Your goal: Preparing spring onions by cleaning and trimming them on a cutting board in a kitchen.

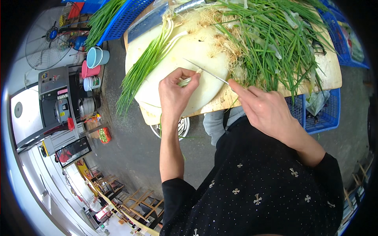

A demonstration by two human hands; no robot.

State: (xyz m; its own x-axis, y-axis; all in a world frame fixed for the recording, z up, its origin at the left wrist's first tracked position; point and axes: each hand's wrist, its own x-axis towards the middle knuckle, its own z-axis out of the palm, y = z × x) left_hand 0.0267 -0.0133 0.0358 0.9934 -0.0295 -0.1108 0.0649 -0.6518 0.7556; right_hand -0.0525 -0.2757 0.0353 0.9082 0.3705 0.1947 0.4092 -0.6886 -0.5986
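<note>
My left hand (178,88), over the near part of a round white cutting board (206,67), pinches the pale root end of a scallion (184,82). My right hand (260,109) holds a small knife, its thin blade (206,73) reaching left to the scallion's tip. The knife's handle is hidden in the hand. A bundle of green scallions with white ends (147,65) lies along the board's left side. To the right, a large tangled heap of green scallion leaves (274,44) and stringy roots (230,44) covers part of the board and the wooden table.
A cleaver (147,23) lies at the board's far left edge. A blue plastic basket (125,17) stands beyond it; another blue basket (324,118) is below the table at right. A metal bowl (183,126) sits under the near edge. The wooden tabletop (330,70) shows at right.
</note>
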